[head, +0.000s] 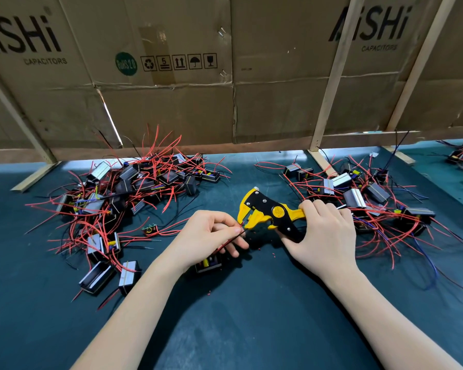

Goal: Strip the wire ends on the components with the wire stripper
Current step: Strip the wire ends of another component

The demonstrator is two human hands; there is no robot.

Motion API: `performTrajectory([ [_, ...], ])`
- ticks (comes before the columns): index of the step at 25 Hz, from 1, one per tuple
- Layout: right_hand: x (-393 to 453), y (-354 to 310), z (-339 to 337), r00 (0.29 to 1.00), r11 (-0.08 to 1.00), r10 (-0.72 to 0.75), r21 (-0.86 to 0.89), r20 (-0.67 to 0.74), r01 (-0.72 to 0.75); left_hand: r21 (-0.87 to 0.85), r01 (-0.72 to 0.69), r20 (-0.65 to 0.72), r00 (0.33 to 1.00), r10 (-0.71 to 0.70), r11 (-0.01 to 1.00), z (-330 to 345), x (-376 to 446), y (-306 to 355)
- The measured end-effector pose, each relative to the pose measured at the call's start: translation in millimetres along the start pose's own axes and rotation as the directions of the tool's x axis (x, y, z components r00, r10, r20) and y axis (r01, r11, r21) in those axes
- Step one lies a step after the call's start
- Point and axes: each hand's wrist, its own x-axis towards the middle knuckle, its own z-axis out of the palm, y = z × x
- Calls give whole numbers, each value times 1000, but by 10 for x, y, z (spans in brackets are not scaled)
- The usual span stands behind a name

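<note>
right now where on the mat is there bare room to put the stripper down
Bare green mat lies near you between the forearms, and behind the wire stripper in the gap between the left pile and right pile. Both piles are crowded with components and splayed red wires. Under the left hand a component takes the spot.

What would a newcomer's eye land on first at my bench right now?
The yellow-and-black wire stripper at centre, gripped by the right hand, while the left hand feeds a wire into its mouth. Next, tangled heaps of red-wired components on the green mat: left heap, right heap.
</note>
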Motion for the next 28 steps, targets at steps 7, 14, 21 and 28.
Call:
performTrajectory([
  [7, 8, -2, -27, 998, 999, -28, -24, -50, 27, -38, 4, 17, 1000, -4, 999, -16, -2, -9],
  [14, 11, -11, -39, 997, 999, -49, -8, -62, 49, -36, 22, 25, 999, -21, 999, -17, -9, -11],
  [21, 10, -9, -54, 995, 997, -70, -21, -77, 69, -64, 37, 30, 999, -35, 997, -17, -2, -11],
  [28, 12, -16, -65, 993, 998, -69, 0, -93, 69, -79, 38, 43, 998, -35, 996, -20, 2, -27],
])
